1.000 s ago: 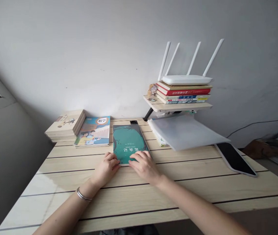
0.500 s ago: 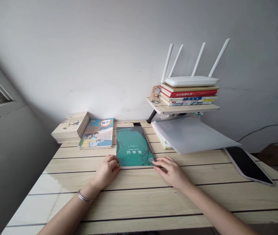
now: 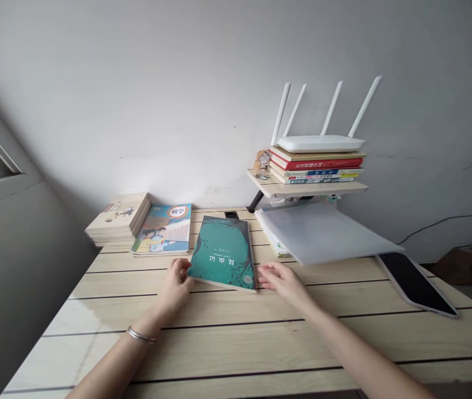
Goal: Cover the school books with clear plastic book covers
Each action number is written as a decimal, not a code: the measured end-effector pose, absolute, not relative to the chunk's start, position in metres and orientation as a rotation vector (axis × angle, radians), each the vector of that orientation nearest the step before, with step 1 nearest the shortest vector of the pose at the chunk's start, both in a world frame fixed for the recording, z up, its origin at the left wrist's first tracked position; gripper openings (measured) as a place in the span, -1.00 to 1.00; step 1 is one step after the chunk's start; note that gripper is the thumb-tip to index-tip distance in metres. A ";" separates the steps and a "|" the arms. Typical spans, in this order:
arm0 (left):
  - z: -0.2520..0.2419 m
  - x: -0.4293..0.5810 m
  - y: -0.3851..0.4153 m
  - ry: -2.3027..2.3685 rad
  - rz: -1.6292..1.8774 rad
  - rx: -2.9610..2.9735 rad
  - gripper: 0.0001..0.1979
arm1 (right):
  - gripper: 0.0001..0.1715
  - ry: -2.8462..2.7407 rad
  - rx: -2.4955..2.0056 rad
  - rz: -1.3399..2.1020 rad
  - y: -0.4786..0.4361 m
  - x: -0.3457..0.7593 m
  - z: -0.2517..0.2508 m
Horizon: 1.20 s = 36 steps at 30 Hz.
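A green paperback book (image 3: 223,252) lies in the middle of the wooden table (image 3: 260,338), slightly turned, with its near edge raised off the boards. My left hand (image 3: 175,285), a metal bracelet on its wrist, grips the book's near left corner. My right hand (image 3: 281,280) has its fingertips on the near right corner, fingers curled against the edge.
A stack of tan books (image 3: 117,216) and a colourful textbook (image 3: 165,227) lie at the back left. At the back right, a small shelf (image 3: 269,187) carries books (image 3: 314,165) and a white router (image 3: 321,143). A translucent folder (image 3: 323,230) and a dark tablet (image 3: 414,282) lie on the right.
My right hand slid off the cover to the book's near right corner. The book's near edge has come up off the table and the book has turned a little.
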State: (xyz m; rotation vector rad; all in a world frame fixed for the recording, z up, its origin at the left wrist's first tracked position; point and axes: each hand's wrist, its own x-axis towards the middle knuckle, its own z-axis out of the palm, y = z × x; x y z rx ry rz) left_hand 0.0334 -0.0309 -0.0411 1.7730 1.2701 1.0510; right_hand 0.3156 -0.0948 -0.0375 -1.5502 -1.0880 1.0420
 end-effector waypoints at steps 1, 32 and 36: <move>-0.039 0.035 -0.029 1.336 1.055 1.627 -0.78 | -0.79 -0.979 -1.551 1.126 -0.087 0.317 -0.032; 0.025 0.050 0.052 1.286 0.630 2.082 -0.72 | -0.70 -1.968 -1.536 0.210 -0.115 0.345 -0.056; 0.009 0.054 0.054 1.307 0.738 2.110 -0.65 | -0.55 -2.035 -1.520 0.192 -0.128 0.347 -0.060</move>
